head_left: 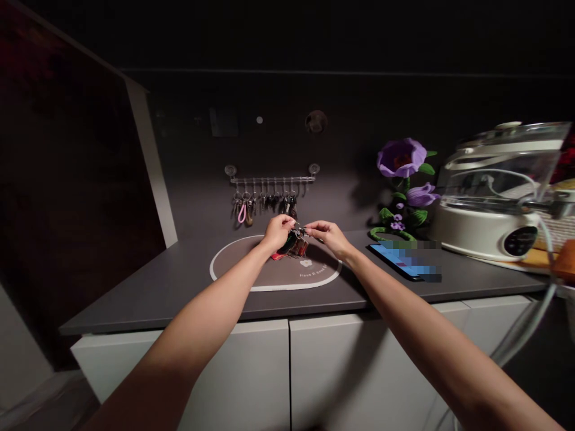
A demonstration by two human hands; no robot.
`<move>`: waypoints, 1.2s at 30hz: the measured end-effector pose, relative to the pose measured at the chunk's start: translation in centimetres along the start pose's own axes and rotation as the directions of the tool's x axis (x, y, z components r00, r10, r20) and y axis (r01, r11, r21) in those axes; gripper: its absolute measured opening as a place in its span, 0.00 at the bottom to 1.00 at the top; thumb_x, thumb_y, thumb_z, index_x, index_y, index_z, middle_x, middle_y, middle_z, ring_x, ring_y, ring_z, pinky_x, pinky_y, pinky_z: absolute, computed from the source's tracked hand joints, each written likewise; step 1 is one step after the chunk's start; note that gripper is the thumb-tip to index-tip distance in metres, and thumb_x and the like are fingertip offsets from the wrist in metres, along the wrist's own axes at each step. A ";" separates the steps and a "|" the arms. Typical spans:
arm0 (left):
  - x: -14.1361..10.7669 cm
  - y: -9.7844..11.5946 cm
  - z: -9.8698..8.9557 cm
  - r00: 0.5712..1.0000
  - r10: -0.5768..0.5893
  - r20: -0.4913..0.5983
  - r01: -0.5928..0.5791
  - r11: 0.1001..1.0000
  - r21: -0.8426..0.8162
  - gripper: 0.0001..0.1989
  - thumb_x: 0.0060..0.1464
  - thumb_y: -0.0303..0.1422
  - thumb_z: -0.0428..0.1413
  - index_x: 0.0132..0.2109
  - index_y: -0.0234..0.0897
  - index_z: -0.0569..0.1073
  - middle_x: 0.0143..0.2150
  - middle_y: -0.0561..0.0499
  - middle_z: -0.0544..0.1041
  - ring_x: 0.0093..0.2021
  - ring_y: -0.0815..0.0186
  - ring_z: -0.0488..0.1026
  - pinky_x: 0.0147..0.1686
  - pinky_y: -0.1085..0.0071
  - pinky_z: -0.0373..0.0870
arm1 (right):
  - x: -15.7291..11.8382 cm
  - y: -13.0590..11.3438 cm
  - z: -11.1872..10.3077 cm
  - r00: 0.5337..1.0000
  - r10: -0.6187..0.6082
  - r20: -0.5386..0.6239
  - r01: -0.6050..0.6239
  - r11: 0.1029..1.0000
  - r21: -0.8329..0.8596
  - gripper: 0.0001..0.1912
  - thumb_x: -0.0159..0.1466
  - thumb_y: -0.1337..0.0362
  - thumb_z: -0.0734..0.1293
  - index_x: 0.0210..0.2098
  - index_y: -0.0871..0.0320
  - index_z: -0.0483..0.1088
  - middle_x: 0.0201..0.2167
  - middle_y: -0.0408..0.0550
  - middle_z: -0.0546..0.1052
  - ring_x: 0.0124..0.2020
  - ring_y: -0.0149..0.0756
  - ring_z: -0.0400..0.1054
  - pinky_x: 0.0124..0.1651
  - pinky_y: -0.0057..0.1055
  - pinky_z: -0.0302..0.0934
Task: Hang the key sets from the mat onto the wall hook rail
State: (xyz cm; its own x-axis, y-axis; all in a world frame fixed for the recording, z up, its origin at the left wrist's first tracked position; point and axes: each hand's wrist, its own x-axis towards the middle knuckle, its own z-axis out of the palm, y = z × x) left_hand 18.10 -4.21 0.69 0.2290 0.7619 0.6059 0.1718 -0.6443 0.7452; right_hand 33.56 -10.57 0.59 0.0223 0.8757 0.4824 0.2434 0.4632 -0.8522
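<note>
My left hand (277, 232) and my right hand (329, 236) meet above an oval brown mat (242, 263) with a white rim. Between them hangs a bunch of keys (300, 244) with red and green pieces on it. My left fingers pinch its ring from the left. My right thumb and fingers are closed on a small dark part at the ring's right side, perhaps a key; it is too small to be sure. Just behind my hands, several keys (265, 202) hang by rings from a clear hook rail (272, 179), with a pink loop (242, 212) among them.
On the right of the dark counter (153, 287) lie a phone or tablet (395, 260), purple artificial flowers (402, 157) and a white appliance with a clear cover (483, 230). A pale cable (548, 245) runs down at the far right. White cabinet doors (238, 365) sit below.
</note>
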 end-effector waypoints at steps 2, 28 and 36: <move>0.0 -0.2 0.1 1.000 -0.017 0.002 0.017 0.999 -0.050 0.05 0.49 0.30 0.51 0.30 0.33 0.71 0.27 0.52 0.74 0.29 0.70 0.69 0.33 0.72 0.65 | -0.1 -0.1 0.0 1.000 -0.010 -0.019 0.009 0.998 -0.057 0.12 0.47 0.59 0.69 0.29 0.60 0.72 0.27 0.44 0.73 0.28 0.28 0.62 0.36 0.29 0.56; 0.4 0.4 -0.7 0.958 0.151 -0.244 -0.162 0.987 -0.025 0.09 0.51 0.34 0.50 0.35 0.32 0.71 0.34 0.47 0.74 0.35 0.68 0.69 0.38 0.71 0.65 | 3.8 -1.7 1.5 0.970 -0.245 -0.004 0.233 0.929 -0.287 0.12 0.53 0.57 0.63 0.28 0.60 0.69 0.25 0.43 0.71 0.27 0.28 0.61 0.33 0.26 0.55; 0.8 -0.5 -1.2 0.918 0.062 -0.391 -0.047 0.998 0.047 0.11 0.53 0.35 0.47 0.34 0.34 0.71 0.33 0.48 0.73 0.35 0.66 0.68 0.38 0.70 0.63 | 8.7 -2.7 -1.0 0.951 -0.277 -0.137 0.205 0.897 -0.392 0.12 0.51 0.57 0.64 0.26 0.61 0.68 0.23 0.43 0.71 0.26 0.28 0.61 0.31 0.25 0.56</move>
State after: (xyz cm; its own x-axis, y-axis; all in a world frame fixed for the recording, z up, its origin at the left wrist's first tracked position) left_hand 17.07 -3.23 1.14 -0.1539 0.6859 0.7112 0.2055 -0.6818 0.7021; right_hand 34.04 -4.36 7.26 0.0864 0.6857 0.7227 0.6033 0.5413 -0.5857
